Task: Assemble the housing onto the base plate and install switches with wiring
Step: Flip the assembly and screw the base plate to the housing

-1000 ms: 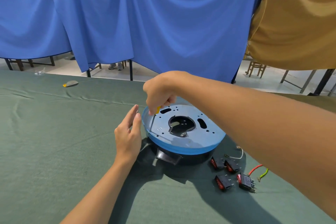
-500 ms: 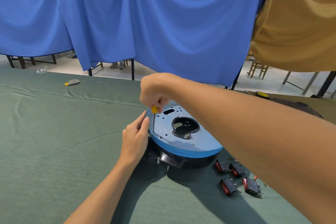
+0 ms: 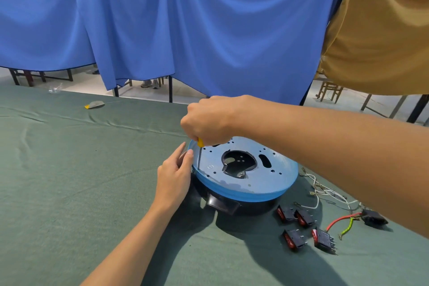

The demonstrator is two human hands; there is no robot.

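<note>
A round blue base plate (image 3: 267, 181) with many holes lies on top of a black housing (image 3: 222, 204) on the green cloth. My right hand (image 3: 209, 121) grips a yellow-handled screwdriver (image 3: 199, 151), held upright with its tip at the plate's left rim. My left hand (image 3: 174, 176) rests against the plate's left edge, its fingers straight beside the screwdriver shaft. Several black and red rocker switches (image 3: 301, 227) lie on the cloth to the right of the housing, near white wires (image 3: 325, 193) and a red and a green wire (image 3: 341, 223).
A green cloth (image 3: 69, 181) covers the table. A small grey and yellow object (image 3: 95, 104) lies at the far left edge. A black connector (image 3: 373, 218) sits by the wires under my right forearm. Blue and tan drapes hang behind.
My left hand has closed in on the plate's left rim and now touches it. My right hand has kept the screwdriver at the rim. The view has shifted, showing more wires at right.
</note>
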